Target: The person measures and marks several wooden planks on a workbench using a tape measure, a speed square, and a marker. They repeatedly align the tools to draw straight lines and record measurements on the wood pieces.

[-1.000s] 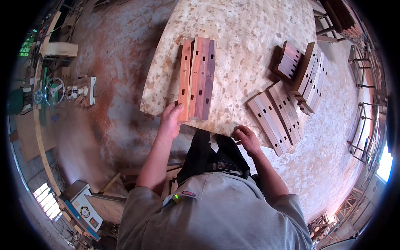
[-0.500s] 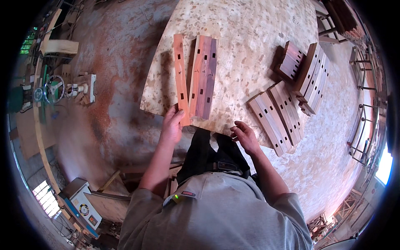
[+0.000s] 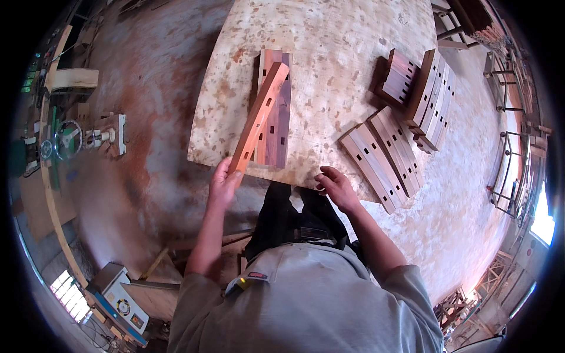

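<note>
My left hand (image 3: 225,178) is closed round the near end of an orange-red wooden slat (image 3: 259,122) with small rectangular mortise holes. The slat slants up and to the right, across several darker mortised slats (image 3: 281,126) that lie side by side on the table. Whether it touches them I cannot tell. At the table's near edge my right hand (image 3: 335,187) has its fingers curled and the thumb close to them. Nothing shows clearly in that hand.
Stacks of mortised slats (image 3: 385,162) lie on the right of the stained board table (image 3: 329,70). Beyond them are another stack (image 3: 432,97) and a dark block of slats (image 3: 400,76). A machine with a handwheel (image 3: 69,140) stands at the left, and metal racks (image 3: 505,170) at the far right.
The orange-red slat in my left hand has swung from nearly upright to a slant, its far end now over the other slats. My right hand stays near the table's edge.
</note>
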`<state>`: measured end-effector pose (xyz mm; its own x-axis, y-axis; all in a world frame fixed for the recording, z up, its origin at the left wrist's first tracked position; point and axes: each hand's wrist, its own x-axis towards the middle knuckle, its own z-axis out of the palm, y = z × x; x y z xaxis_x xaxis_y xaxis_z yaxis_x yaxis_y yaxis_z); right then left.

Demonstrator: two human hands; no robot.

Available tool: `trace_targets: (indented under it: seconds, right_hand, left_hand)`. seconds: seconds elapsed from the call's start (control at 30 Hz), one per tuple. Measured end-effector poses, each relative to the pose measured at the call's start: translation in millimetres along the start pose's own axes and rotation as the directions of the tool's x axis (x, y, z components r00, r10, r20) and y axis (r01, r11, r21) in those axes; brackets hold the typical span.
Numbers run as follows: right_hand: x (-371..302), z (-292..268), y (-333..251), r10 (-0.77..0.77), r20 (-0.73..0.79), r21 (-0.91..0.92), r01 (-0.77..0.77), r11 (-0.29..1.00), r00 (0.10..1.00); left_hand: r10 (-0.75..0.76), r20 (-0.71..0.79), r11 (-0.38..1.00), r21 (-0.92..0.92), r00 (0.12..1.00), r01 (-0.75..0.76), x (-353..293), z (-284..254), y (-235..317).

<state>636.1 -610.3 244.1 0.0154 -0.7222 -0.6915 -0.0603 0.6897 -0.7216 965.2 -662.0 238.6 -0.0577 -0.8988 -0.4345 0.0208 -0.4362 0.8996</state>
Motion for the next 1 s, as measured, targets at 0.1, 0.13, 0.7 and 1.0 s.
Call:
trace_targets:
  seconds: [0.1, 0.13, 0.7, 1.0]
  right_hand:
    - [9.3, 14.1, -12.3, -0.063, 0.049, -0.087, 0.067, 0.994, 0.997]
    - [15.0, 18.2, -12.7, -0.1, 0.053, -0.124, 0.106, 0.987, 0.994]
    - [38.2, 74.4, -56.4, -0.207, 0.059, -0.177, 0.214, 0.961, 0.977]
    - [54.1, 34.1, -44.4, -0.261, -0.116, -0.185, 0.238, 0.953, 0.958]
  left_hand:
    - [-0.007, 0.006, 0.999, -0.044, 1.0, 0.007, 6.6, 7.4, -0.3]
    - [-0.012, 0.011, 0.998, -0.06, 1.0, 0.013, 11.7, 13.5, 1.2]
    - [-0.013, 0.05, 0.98, -0.198, 0.999, 0.022, 32.3, 48.9, 1.6]
    - [0.077, 0.144, 0.993, 0.082, 0.987, -0.089, 46.1, 68.5, -10.0]
